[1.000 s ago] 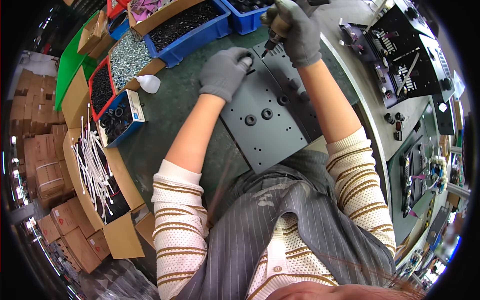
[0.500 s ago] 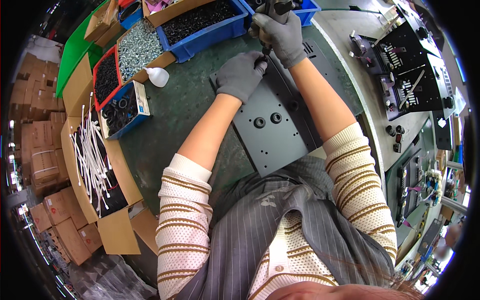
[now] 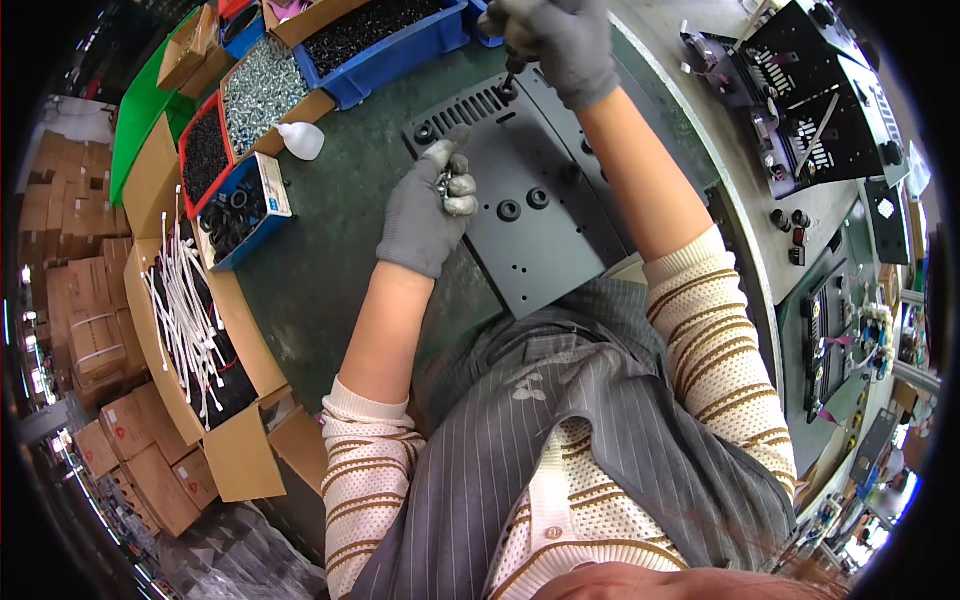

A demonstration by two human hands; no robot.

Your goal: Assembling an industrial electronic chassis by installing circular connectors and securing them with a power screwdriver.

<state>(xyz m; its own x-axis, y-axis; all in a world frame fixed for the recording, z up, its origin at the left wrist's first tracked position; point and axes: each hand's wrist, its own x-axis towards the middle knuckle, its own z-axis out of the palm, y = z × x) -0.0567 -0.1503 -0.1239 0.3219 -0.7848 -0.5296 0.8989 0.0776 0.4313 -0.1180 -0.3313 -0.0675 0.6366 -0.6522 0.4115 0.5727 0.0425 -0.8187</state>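
Since the earlier frames the left hand [image 3: 428, 212] has drawn back from the panel's far left corner to its left edge, and the right hand [image 3: 562, 40] has stayed at the far edge with its tool. The left hand, in a grey knit glove, is now curled with fingertips pinching a few small shiny metal pieces, likely screws. The right hand, gloved likewise, is closed round a dark screwdriver [image 3: 511, 76] whose tip meets the panel near the vent slots. The metal panel [image 3: 530, 215] is flat, matte dark grey, with round black grommets and small holes; it lies on the green desk [image 3: 330, 250] in front of the person, centre of the scene. To the far left: a blue bin [image 3: 390, 40] of black screws, a cardboard tray of bright silver screws [image 3: 258, 92], a small white plastic bottle [image 3: 300, 140]. White cable ties [image 3: 185, 310] fill a cardboard box at left.
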